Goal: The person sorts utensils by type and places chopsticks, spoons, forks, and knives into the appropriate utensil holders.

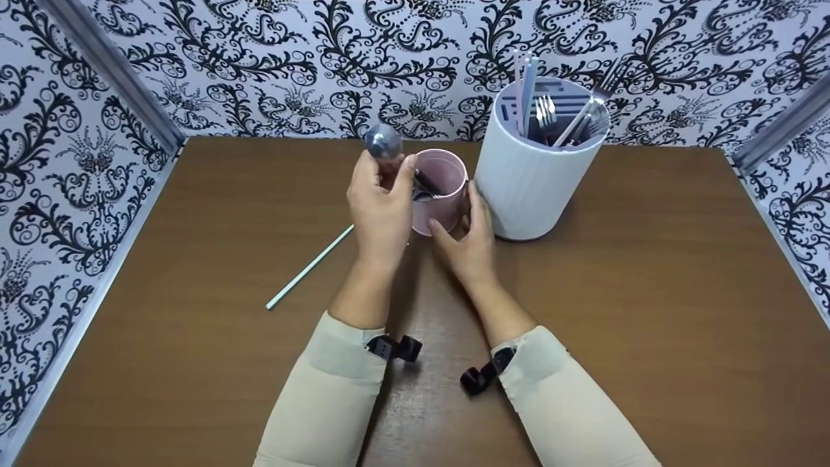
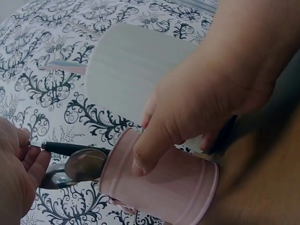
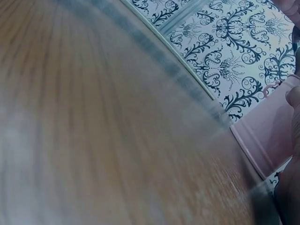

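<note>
My left hand (image 1: pixel 382 214) pinches a black-handled spoon (image 2: pixel 70 148) by its thin metal neck. The round metal bowl shows above the fingers in the head view, and the handle points down into a pink cup (image 1: pixel 439 211). With thumb and fingers around its side, my right hand (image 1: pixel 470 250) grips the cup. Two more spoon bowls (image 2: pixel 86 164) stick out of the cup's mouth in the left wrist view. Only part of the cup (image 3: pixel 269 133) and the right hand appear at the right edge of the right wrist view.
A tall white utensil holder (image 1: pixel 535 181) stands just right of the cup, with forks (image 1: pixel 546 111) and chopsticks (image 1: pixel 528 94) in its slotted top. One pale thin stick (image 1: pixel 310 267) lies on the brown table (image 1: pixel 648 337), left of the hands. Patterned walls (image 1: pixel 415 65) enclose the back and sides.
</note>
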`<action>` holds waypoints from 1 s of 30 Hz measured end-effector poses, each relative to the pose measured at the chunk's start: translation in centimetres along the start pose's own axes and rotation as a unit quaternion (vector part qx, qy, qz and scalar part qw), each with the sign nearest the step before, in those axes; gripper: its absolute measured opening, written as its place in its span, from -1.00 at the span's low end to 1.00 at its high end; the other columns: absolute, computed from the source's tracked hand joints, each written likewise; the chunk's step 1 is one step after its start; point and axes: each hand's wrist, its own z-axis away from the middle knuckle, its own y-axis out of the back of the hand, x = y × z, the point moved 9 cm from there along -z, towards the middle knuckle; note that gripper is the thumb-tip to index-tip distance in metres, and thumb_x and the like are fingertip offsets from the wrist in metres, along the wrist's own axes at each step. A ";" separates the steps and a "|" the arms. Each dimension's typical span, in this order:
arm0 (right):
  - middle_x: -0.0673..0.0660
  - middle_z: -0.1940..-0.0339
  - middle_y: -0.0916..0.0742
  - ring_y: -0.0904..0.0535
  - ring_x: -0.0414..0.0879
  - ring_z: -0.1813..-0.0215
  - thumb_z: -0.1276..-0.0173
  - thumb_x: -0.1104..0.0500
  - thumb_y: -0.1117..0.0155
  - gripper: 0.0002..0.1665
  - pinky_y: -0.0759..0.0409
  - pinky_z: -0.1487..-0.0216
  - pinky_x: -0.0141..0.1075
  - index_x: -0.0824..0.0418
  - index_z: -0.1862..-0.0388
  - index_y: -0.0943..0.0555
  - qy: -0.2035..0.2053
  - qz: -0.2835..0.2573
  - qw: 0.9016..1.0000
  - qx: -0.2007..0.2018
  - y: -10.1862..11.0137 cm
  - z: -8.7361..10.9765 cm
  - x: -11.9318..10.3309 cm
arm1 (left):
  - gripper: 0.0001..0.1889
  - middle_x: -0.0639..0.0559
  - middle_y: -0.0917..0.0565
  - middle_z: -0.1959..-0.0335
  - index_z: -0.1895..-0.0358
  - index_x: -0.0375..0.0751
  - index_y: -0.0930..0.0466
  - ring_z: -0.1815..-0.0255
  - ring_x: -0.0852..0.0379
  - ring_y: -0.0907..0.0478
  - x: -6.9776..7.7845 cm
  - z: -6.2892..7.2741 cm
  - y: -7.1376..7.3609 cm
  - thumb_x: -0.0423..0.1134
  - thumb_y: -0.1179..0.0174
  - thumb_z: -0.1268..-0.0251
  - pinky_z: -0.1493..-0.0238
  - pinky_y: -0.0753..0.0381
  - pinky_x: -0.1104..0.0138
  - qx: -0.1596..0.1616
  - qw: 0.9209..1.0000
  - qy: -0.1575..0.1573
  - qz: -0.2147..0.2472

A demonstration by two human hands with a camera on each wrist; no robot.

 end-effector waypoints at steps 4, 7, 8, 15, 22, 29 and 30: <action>0.31 -0.68 -0.25 -0.28 0.15 -0.63 -0.27 0.15 -0.53 0.12 -0.42 -0.57 -0.01 0.29 -0.68 -0.13 -0.014 -0.014 1.000 -0.005 -0.1 -0.1 0.4 | -0.77 -0.19 -0.70 0.18 0.07 -0.40 -0.64 0.19 0.08 -0.65 -0.7 -0.1 -0.3 -0.33 -0.40 -0.34 0.07 -0.71 0.36 -0.006 1.000 0.004 -0.004; 0.33 -0.66 -0.28 -0.32 0.17 -0.60 -0.26 0.18 -0.52 0.11 -0.43 -0.56 0.00 0.30 -0.67 -0.13 -0.018 -0.026 0.999 -0.008 -0.2 -0.1 0.6 | -0.77 -0.18 -0.70 0.18 0.07 -0.38 -0.64 0.19 0.08 -0.65 -1.3 -0.2 -0.5 -0.31 -0.40 -0.34 0.07 -0.71 0.36 -0.015 1.000 0.010 -0.012; 0.34 -0.64 -0.30 -0.33 0.17 -0.60 -0.26 0.19 -0.52 0.11 -0.43 -0.55 0.00 0.31 -0.67 -0.13 -0.017 -0.030 0.999 -0.009 -0.2 -0.1 0.6 | -0.77 -0.17 -0.71 0.19 0.08 -0.37 -0.64 0.19 0.09 -0.65 -1.4 -0.2 -0.6 -0.30 -0.40 -0.34 0.08 -0.70 0.36 -0.017 1.000 0.011 -0.018; 0.33 -0.62 -0.34 -0.33 0.15 -0.59 -0.28 0.21 -0.51 0.09 -0.44 -0.55 -0.02 0.31 -0.67 -0.12 -0.020 -0.045 0.999 -0.014 -0.5 -0.3 0.8 | -0.74 -0.17 -0.76 0.15 0.03 -0.36 -0.68 0.18 0.07 -0.68 -2.4 -0.1 -0.8 -0.26 -0.41 -0.35 0.07 -0.71 0.35 -0.031 0.999 0.019 -0.039; 0.33 -0.62 -0.35 -0.34 0.16 -0.59 -0.30 0.22 -0.48 0.06 -0.44 -0.54 0.01 0.34 -0.66 -0.13 -0.031 -0.052 0.998 -0.016 -0.6 -0.7 1.1 | -0.77 -0.13 -0.79 0.21 0.14 -0.32 -0.73 0.21 0.08 -0.69 -3.5 -0.3 -0.9 -0.19 -0.42 -0.34 0.09 -0.69 0.33 -0.036 0.996 0.027 -0.074; 0.34 -0.60 -0.38 -0.38 0.17 -0.55 -0.31 0.23 -0.46 0.04 -0.47 -0.53 0.01 0.34 -0.66 -0.13 -0.032 -0.052 0.998 -0.015 -0.7 -0.8 1.2 | -0.79 -0.12 -0.77 0.27 0.21 -0.31 -0.73 0.24 0.05 -0.66 -4.2 -0.2 -1.2 -0.19 -0.43 -0.33 0.13 -0.67 0.23 -0.052 0.994 0.023 -0.098; 0.34 -0.59 -0.38 -0.39 0.17 -0.55 -0.32 0.23 -0.46 0.04 -0.47 -0.53 0.01 0.34 -0.66 -0.13 -0.032 -0.052 0.998 -0.014 -0.7 -0.8 1.2 | -0.78 -0.12 -0.77 0.27 0.21 -0.30 -0.73 0.24 0.05 -0.65 -4.3 -0.2 -1.3 -0.18 -0.43 -0.33 0.12 -0.66 0.23 -0.054 0.993 0.022 -0.103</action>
